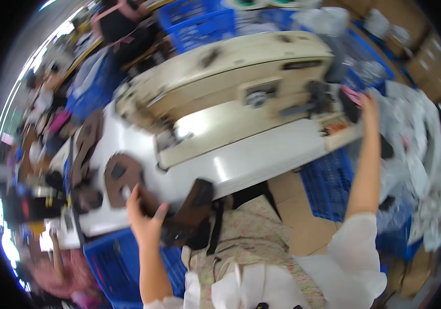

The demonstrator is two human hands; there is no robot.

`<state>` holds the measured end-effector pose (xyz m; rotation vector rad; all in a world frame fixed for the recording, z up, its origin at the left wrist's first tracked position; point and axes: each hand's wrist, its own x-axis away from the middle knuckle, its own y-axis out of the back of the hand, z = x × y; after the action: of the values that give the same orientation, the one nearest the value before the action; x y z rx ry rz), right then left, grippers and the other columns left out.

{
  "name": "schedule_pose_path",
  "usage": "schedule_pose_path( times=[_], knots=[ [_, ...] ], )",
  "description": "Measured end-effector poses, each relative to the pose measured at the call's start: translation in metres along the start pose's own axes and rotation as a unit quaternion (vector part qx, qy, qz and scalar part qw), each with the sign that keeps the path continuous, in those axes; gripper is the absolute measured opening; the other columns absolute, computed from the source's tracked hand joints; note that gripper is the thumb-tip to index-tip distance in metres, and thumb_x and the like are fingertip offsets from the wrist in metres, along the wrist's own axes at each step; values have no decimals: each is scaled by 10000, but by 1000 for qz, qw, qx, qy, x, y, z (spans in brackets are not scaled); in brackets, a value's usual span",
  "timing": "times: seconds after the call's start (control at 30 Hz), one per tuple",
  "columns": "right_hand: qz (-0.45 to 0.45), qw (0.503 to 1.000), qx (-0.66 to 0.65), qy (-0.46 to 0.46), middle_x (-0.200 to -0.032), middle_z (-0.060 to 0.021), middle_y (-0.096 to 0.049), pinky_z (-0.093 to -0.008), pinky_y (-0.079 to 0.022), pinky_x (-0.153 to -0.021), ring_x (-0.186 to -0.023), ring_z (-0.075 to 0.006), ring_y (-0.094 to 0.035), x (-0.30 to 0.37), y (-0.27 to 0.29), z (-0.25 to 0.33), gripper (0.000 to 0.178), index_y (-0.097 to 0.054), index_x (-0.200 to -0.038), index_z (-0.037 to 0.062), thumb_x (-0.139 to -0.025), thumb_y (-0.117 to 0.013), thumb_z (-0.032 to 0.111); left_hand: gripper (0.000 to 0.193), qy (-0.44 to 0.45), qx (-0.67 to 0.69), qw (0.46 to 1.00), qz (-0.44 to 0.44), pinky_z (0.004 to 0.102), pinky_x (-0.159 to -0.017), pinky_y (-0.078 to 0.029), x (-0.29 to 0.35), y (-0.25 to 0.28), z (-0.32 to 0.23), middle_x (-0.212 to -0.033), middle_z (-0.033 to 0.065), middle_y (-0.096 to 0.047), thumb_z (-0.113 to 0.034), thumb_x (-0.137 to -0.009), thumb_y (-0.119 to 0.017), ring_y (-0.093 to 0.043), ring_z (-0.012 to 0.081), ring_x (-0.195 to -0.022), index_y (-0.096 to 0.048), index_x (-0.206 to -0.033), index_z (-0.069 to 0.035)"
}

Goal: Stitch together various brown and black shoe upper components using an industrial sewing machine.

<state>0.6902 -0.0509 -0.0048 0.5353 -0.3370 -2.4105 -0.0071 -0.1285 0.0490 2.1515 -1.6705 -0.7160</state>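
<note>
My left hand [146, 221] is at the front left of the white sewing table, thumb and forefinger apart, against brown shaped pieces with black parts. One brown piece [121, 172] lies flat with openings in it; another brown piece [194, 201] hangs over the table's front edge. Out to the right, my right hand [369, 105] has its fingers closed at the edge of a small dark piece with pink on it [351, 98]; blur hides its kind. Between my hands stands a cream sewing machine [220, 62].
More brown pieces [84, 144] lie at the table's left. Blue crates stand below left [112, 262], below right [326, 185] and behind the machine [200, 26]. Clear plastic bags [406, 154] are heaped at the right. A small tray with orange items [336, 127] sits at the table's right end.
</note>
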Motion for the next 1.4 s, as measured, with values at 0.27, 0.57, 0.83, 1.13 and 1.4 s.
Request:
schedule_pose_path(
  times=[0.27,0.57,0.83,1.13,1.4],
  knots=[
    [518,785,-306,-151,-1492,-186,-459,-349,-490,-960,-1318,-285,-501,272,-71,118,1116,-483,-1404,-39,-526,-882,523,916,24,76,996,32,356,-983,-454,6,-10,0,-1380,131,-484,-213,-698,-880,-550,227,-1169,-418,-1476,-77],
    [653,598,-434,-168,-1493,-222,-395,-408,-508,-918,-1269,-330,-523,335,-110,135,1026,-529,-1315,-24,-484,-878,465,960,38,225,971,68,349,-1006,-444,9,-41,-8,-1380,105,-441,-160,-737,-869,-519,200,-1204,-305,-1508,-64],
    [563,661,-415,-271,-1241,-133,-599,-384,-555,-831,-932,-266,-686,339,-113,148,1038,-468,-1356,-97,-553,-864,428,816,-111,22,982,149,419,-1050,-421,-7,-38,-19,-1359,218,-474,-374,-792,-819,-514,376,-1229,-437,-1419,-18],
    [489,676,-461,-302,-1308,-144,-599,-421,-563,-840,-892,-170,-658,358,-116,141,915,-477,-1377,-89,-695,-778,441,194,-241,-158,939,187,452,-975,-445,-108,-51,43,-1134,128,-658,-178,-918,-613,-564,333,-1132,-710,-1022,-45],
    [485,682,-457,-302,-1356,-167,-573,-434,-556,-856,-915,-197,-666,353,-116,137,915,-468,-1387,-80,-709,-778,450,422,-134,-366,905,171,484,-1034,-372,-161,-48,60,-1322,110,-566,-337,-894,-642,-490,311,-1268,-637,-1245,-104]
  ],
)
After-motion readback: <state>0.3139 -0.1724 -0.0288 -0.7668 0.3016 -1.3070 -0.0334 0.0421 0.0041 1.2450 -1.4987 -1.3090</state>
